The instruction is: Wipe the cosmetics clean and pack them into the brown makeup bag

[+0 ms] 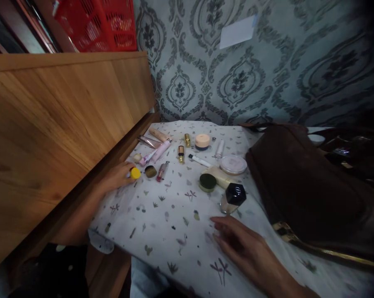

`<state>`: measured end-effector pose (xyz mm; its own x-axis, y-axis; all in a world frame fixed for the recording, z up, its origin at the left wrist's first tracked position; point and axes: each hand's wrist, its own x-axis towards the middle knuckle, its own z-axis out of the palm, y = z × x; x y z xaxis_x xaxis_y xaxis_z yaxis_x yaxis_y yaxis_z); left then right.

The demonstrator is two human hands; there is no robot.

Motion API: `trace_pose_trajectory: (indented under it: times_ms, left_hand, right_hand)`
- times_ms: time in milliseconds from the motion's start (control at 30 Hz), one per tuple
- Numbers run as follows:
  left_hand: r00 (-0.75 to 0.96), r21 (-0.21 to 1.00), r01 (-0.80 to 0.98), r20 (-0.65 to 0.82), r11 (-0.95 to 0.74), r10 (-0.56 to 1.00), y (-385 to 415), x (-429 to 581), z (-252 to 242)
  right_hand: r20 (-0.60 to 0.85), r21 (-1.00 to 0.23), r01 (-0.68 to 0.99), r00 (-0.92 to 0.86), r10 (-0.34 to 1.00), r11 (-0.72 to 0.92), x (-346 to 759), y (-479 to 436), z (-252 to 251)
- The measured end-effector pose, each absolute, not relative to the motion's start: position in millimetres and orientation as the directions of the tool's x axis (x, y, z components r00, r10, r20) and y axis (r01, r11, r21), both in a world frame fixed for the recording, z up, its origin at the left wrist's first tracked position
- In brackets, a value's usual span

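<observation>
My left hand [117,176] rests at the left edge of the patterned white sheet [174,215], its fingers closed on a small yellow-capped item [135,173]. My right hand [239,244] lies flat on the sheet near the front, fingers stretched out and holding nothing. Just beyond its fingertips lies a glass bottle with a black faceted cap [233,198]. Several cosmetics are spread over the sheet: a dark green round jar [207,182], a round powder compact [233,164], a peach-lidded jar [202,141], pink tubes [160,151] and small gold lipsticks [181,153].
A dark brown bag [301,186] with a gold-trimmed strap lies on the right of the sheet. A wooden panel [56,124] runs along the left. Patterned wallpaper [267,74] stands behind, and a red plastic basket [100,22] sits above the panel.
</observation>
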<state>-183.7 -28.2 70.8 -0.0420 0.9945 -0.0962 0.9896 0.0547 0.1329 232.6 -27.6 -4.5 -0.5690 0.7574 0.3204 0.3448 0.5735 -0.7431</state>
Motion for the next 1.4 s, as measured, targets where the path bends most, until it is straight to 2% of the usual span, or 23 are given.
trace_pose_trajectory:
  times_ms: [67,133,233,333,433,533,633,700,767,867,1100,1167,1267,1400]
  left_hand:
    - [0.103,0.459,0.887,-0.095,-0.048,0.990,-35,-161,66]
    - [0.191,0.683,0.726,-0.088,-0.080,0.978,-38,-129,58]
    - [0.274,0.846,0.528,-0.085,-0.077,0.958,-40,-79,45]
    - [0.379,0.929,0.364,-0.078,-0.071,0.922,-42,-49,35]
    - [0.386,0.927,0.374,-0.120,-0.037,0.915,-44,-48,35]
    - [0.258,0.870,0.494,-0.160,0.013,0.953,-50,-54,47]
    - [0.151,0.843,0.525,0.047,-0.121,0.987,-58,-43,62]
    - [0.263,0.799,0.535,0.152,-0.275,0.953,-60,-30,66]
    - [0.358,0.764,0.544,0.163,-0.348,0.919,-58,-18,64]
    - [0.266,0.755,0.587,0.161,-0.292,0.950,-54,-14,53]
    - [0.077,0.823,0.558,0.082,-0.111,0.994,-65,-23,35]
    - [0.105,0.800,0.575,0.136,-0.172,0.985,-71,-22,34]
    - [0.234,0.710,0.618,0.244,-0.338,0.941,-75,-18,33]
    - [0.369,0.623,0.643,0.258,-0.445,0.893,-76,-15,31]
  right_hand:
    - [0.301,-0.767,0.295,-0.620,0.725,0.570,215,-28,1]
    - [0.265,-0.809,0.248,-0.654,0.708,0.532,199,-27,3]
    - [0.235,-0.860,0.210,-0.644,0.728,0.464,180,-25,0]
    - [0.205,-0.912,0.169,-0.601,0.773,0.373,168,-22,-6]
    - [0.138,-0.939,0.195,-0.545,0.827,0.285,165,-22,-10]
    - [0.132,-0.926,0.244,-0.504,0.853,0.288,165,-24,-9]
    - [0.144,-0.901,0.294,-0.495,0.857,0.321,164,-26,-7]
    - [0.160,-0.883,0.312,-0.503,0.850,0.350,164,-27,-8]
    - [0.203,-0.865,0.303,-0.517,0.832,0.399,164,-28,-9]
    - [0.266,-0.852,0.267,-0.522,0.811,0.451,165,-29,-10]
    - [0.192,-0.925,0.201,-0.489,0.851,0.324,166,-26,-9]
    - [0.172,-0.937,0.190,-0.481,0.860,0.294,166,-25,-8]
    - [0.156,-0.940,0.197,-0.478,0.865,0.279,166,-26,-5]
    - [0.241,-0.900,0.221,-0.467,0.851,0.377,168,-29,-4]
